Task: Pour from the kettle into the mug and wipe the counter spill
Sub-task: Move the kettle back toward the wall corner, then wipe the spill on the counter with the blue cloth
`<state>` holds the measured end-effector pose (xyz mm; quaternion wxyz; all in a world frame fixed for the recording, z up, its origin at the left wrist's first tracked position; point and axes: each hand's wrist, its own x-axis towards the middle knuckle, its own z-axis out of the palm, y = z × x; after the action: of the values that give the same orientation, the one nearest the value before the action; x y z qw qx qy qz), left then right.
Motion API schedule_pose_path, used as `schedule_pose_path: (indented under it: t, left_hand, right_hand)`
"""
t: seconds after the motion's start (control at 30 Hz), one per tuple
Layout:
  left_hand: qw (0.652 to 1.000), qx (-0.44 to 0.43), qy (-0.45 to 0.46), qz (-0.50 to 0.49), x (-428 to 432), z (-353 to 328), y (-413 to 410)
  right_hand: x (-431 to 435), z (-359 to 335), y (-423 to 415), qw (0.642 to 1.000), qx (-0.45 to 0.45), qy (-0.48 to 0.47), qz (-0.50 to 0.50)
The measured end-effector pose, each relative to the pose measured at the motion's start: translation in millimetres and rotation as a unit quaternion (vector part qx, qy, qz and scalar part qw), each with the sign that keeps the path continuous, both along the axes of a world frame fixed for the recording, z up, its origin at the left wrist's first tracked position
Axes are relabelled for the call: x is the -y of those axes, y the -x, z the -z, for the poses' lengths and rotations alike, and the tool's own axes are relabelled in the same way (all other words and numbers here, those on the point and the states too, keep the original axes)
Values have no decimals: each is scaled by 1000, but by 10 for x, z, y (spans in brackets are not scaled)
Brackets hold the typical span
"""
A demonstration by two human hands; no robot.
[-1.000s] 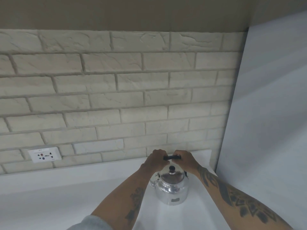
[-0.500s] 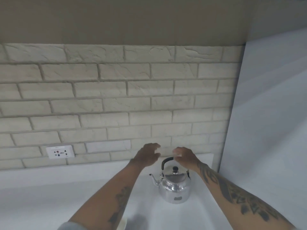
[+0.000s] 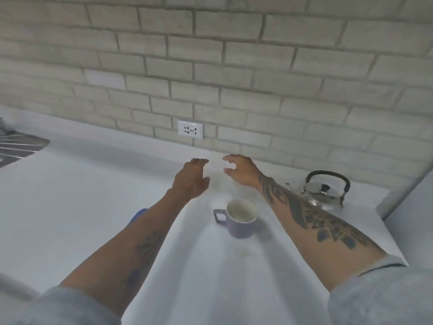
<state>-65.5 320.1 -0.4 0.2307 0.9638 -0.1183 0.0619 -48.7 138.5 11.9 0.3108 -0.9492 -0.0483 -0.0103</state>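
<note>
A shiny steel kettle (image 3: 324,194) with a black arched handle stands upright at the back right of the white counter (image 3: 82,207), its handle free. A lilac mug (image 3: 240,219) with a pale inside sits in front of it, left of my right forearm, handle to the left. My left hand (image 3: 191,180) and my right hand (image 3: 241,171) hover beyond the mug near the wall, fingers spread, holding nothing. A blue object (image 3: 138,215) peeks out from behind my left forearm, mostly hidden. A faint stain (image 3: 246,252) marks the counter in front of the mug.
A brick wall with a white socket (image 3: 190,129) backs the counter. A dark ribbed drainer or sink edge (image 3: 18,146) lies at the far left. A tall white panel (image 3: 412,207) closes the right side next to the kettle.
Both hands let go of the kettle's handle and moved left, away from it. The view swung down and left, bringing the mug and blue object into sight.
</note>
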Motion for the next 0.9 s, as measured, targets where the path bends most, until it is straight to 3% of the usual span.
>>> schedule_pose_path:
  t: [0.4, 0.7, 0.9]
  left_hand:
    - [985, -103, -14, -136, -1242, 616, 480]
    - [975, -143, -24, -171, -1576, 955, 700]
    - [964, -155, -63, -209, -1655, 1175, 790]
  right_hand:
    - [-1719, 592, 92, 990, -52, 17, -131]
    - [-2142, 992, 124, 983, -97, 28, -150]
    - [-2249, 1226, 124, 980, -123, 93, -128]
